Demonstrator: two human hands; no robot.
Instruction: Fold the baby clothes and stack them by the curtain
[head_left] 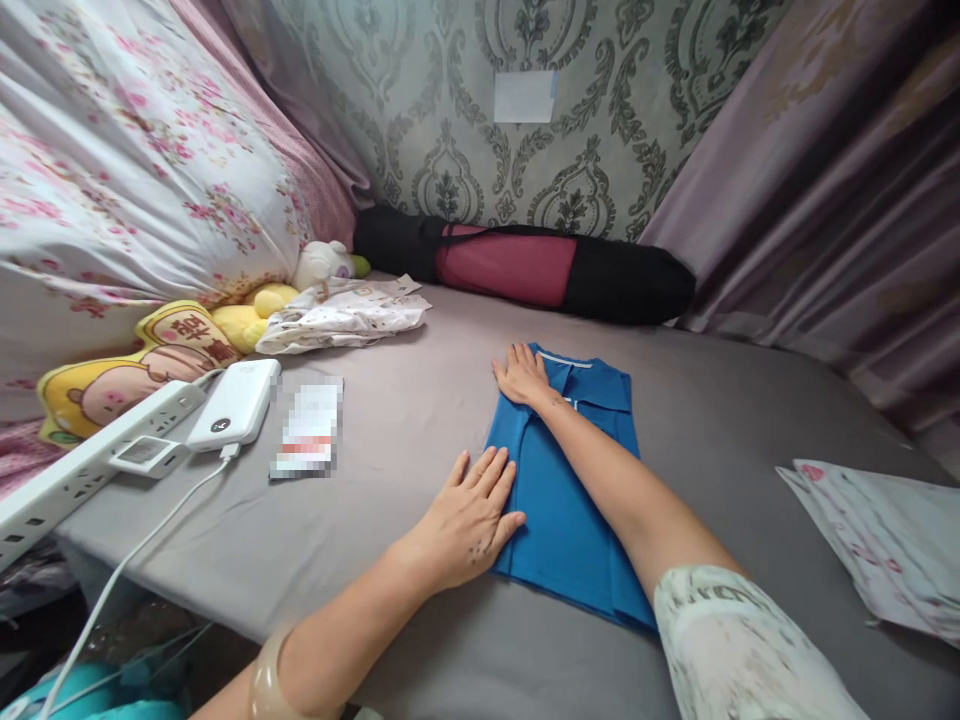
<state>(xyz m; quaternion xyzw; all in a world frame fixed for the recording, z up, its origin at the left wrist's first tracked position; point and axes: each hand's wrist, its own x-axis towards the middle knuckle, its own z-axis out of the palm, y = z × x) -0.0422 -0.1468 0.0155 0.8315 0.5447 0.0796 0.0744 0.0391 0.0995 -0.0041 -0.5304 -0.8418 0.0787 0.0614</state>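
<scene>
A blue shirt, folded into a long rectangle, lies on the grey sheet with its collar at the far end. My left hand rests flat at the shirt's left edge, fingers spread and partly on the cloth. Farther up, my right hand presses flat on the upper left corner beside the collar, its fingers slightly apart. My right forearm crosses over the shirt and hides part of its middle and right side. Neither hand grips anything.
A black and red long bag lies along the wall. At left are a power strip, a white power bank with a cable, a blurred packet, plush toys and a crumpled white cloth. Folded pale cloths lie at right.
</scene>
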